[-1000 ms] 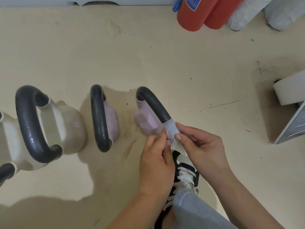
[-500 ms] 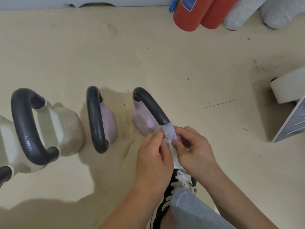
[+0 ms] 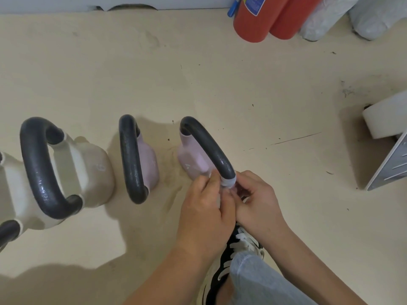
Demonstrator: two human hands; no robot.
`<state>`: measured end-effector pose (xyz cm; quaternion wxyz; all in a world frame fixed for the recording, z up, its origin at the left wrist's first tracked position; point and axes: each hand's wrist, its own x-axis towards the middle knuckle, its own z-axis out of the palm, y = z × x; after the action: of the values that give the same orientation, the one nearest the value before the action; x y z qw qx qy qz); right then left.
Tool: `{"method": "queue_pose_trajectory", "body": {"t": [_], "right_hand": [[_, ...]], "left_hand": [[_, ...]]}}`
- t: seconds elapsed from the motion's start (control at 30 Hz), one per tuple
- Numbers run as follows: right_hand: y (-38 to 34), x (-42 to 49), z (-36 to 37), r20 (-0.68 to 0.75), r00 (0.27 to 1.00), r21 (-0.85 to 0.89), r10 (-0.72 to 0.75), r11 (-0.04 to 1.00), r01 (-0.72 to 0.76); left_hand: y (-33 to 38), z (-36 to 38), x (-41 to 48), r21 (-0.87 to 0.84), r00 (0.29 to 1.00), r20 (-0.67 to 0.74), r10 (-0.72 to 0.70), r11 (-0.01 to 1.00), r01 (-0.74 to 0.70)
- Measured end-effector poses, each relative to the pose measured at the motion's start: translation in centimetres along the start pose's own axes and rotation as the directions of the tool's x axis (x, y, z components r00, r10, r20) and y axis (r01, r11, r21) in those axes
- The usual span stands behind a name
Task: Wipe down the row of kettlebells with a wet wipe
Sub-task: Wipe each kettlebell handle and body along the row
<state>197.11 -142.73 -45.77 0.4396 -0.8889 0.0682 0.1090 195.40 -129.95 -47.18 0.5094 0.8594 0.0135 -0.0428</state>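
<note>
A row of kettlebells stands on the beige floor. The rightmost pink kettlebell [image 3: 191, 160] has a black handle arching toward me. A white wet wipe [image 3: 229, 181] is wrapped around the near end of that handle. My left hand [image 3: 203, 213] and my right hand [image 3: 257, 201] both pinch the wipe from either side. A second pink kettlebell [image 3: 148, 164] stands to the left, then a larger cream kettlebell [image 3: 92, 170]. Another cream kettlebell [image 3: 8, 188] is cut off at the left edge.
Two red fire extinguishers [image 3: 253, 20] lie at the top by the wall, beside grey wrapped bundles [image 3: 374, 14]. A white and grey stand [image 3: 389, 148] sits at the right edge. My black-and-white shoe [image 3: 240, 249] is just below my hands.
Both hands have closed in tighter on the wipe at the near end of the handle, bunching it so less of it hangs loose. The view has shifted slightly.
</note>
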Motion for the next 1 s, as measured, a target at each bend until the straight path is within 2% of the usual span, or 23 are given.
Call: {"method": "queue_pose_trajectory", "body": {"t": [0.1, 0.2, 0.33, 0.43, 0.57, 0.63, 0.7, 0.8, 0.87, 1.0], "right_hand": [[-0.2, -0.9, -0.5, -0.019, 1.0, 0.121, 0.023, 0.992, -0.021], [0.0, -1.1, -0.3, -0.038, 0.999, 0.092, 0.01, 0.996, -0.006], [0.4, -1.1, 0.6, -0.097, 0.993, 0.076, 0.063, 0.996, -0.056], [0.6, -1.1, 1.0, -0.123, 0.991, -0.018, 0.051, 0.998, -0.054], [0.7, -0.4, 0.5, -0.078, 0.996, -0.209, 0.045, 0.976, -0.06], [0.4, -0.1, 0.3, -0.015, 0.999, -0.303, 0.034, 0.952, -0.037], [0.4, 0.1, 0.2, 0.004, 0.999, -0.313, 0.048, 0.949, -0.044], [0.2, -0.4, 0.4, 0.014, 0.988, -0.108, 0.153, 0.983, -0.15], [0.2, -0.7, 0.8, 0.046, 0.978, 0.004, 0.204, 0.979, -0.205], [0.7, -0.7, 1.3, 0.134, 0.979, -0.136, 0.153, 0.982, -0.134]], "left_hand": [[0.2, 0.0, 0.0, 0.006, 0.999, -0.013, 0.033, 0.999, -0.033], [-0.3, 0.3, 0.4, 0.056, 0.998, -0.037, 0.048, 0.997, -0.046], [-1.0, 0.1, -0.1, 0.119, 0.998, 0.06, 0.006, 0.993, -0.013], [-1.0, 0.1, -0.1, 0.225, 0.995, 0.098, -0.031, 0.974, 0.008], [-0.6, -0.3, 0.2, 0.321, 0.999, 0.048, -0.01, 0.947, -0.006], [-0.8, -0.7, 0.5, 0.305, 1.0, -0.017, 0.002, 0.952, 0.003], [-0.9, -0.9, 0.9, 0.232, 0.996, -0.081, -0.023, 0.972, 0.041], [-0.7, -0.8, 0.7, 0.106, 0.991, -0.111, -0.075, 0.991, 0.087], [-1.2, -0.5, 0.3, 0.06, 0.993, -0.068, -0.099, 0.993, 0.103], [-3.1, 0.0, -0.2, 0.119, 0.982, 0.107, -0.154, 0.983, 0.141]]}}
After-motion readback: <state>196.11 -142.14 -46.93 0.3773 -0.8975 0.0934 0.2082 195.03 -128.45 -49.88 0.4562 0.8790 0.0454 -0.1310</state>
